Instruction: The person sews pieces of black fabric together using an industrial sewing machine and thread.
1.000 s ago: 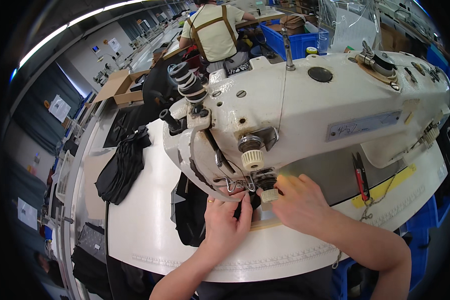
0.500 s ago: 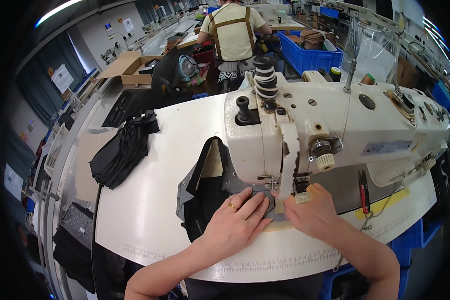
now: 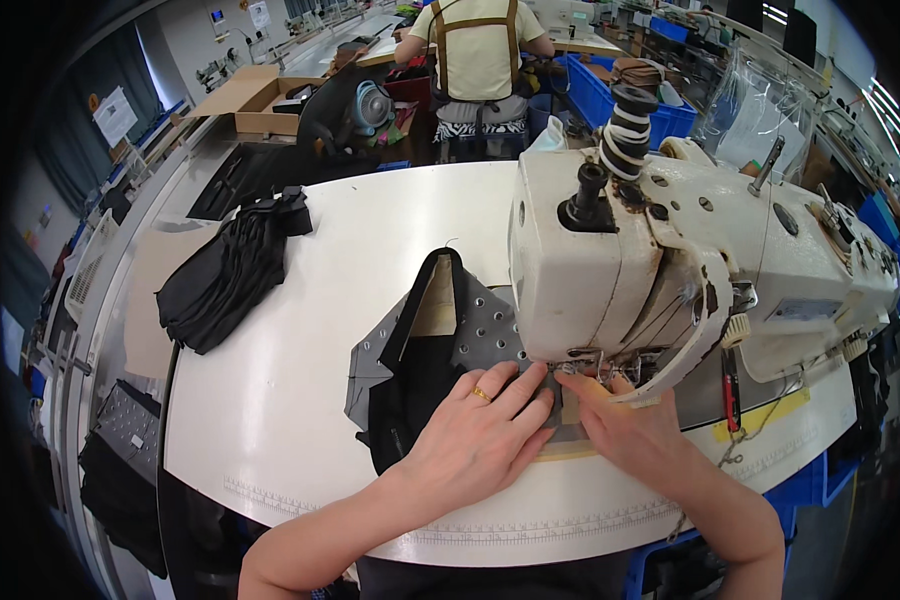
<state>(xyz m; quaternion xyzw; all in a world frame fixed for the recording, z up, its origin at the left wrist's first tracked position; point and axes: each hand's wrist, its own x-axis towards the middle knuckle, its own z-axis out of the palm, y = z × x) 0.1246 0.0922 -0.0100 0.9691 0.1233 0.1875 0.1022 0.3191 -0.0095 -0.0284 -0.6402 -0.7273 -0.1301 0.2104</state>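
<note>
My left hand [image 3: 480, 435] lies open, fingers stretched over a black and grey fabric piece [image 3: 370, 360] with metal eyelets and a cream inner patch. Its fingertips rest just left of the needle area on the white sewing machine [image 3: 580, 290]. My right hand [image 3: 625, 425], right of it, has its index finger reaching to the presser foot, fingertips on the work and partly hidden by the machine. Red-handled snips [image 3: 732, 405] lie to the right, by a yellow strip and chain. The white table [image 3: 270, 420] carries a printed ruler along its front edge.
Bunched black fabric [image 3: 225, 275] lies at the table's left. Beyond are a cardboard box [image 3: 260, 110], a blue crate [image 3: 670, 120] and a person [image 3: 475, 60] in a pale top, seated with back to me. Dark eyelet pieces [image 3: 130, 440] hang at the left side.
The view has swung, showing the machine farther right and more table. My left hand's fingers have stretched out flatter on the fabric, and more of the eyelet piece shows.
</note>
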